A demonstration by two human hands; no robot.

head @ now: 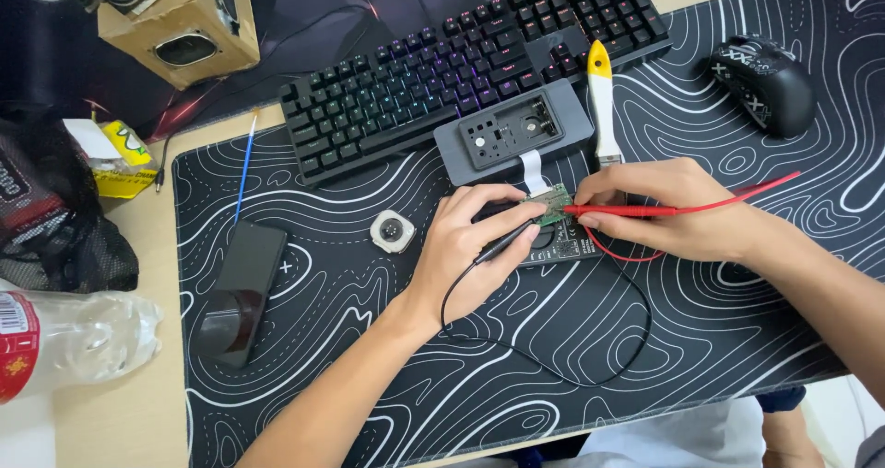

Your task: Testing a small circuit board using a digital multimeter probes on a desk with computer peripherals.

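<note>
The two probe tips sit very close together on a small circuit board [554,203], so a slight slip of either hand could likely bridge neighbouring contacts or skid off the point being touched; the board looks light and loose on the mat, so a push from a tip could also shove it aside. The red lead [737,196] and the black lead [553,357] loop freely over the desk mat [369,376], and a snag on a wrist might tug a probe away. The left hand [466,247] pinches the black probe [505,242] between thumb and fingers, pen-style, its tip at the board's left edge. The right hand [673,210] is closed around the red probe [613,211], fingers pressed together, tip on the board's right side. The board is green, small and roughly square, lying just in front of a grey opened case [513,134], joined to it by a white ribbon strip [532,168], with a dark meter [562,243] partly hidden under the hands. A keyboard [470,62] lies behind, a yellow-handled brush [602,99] beside it.
</note>
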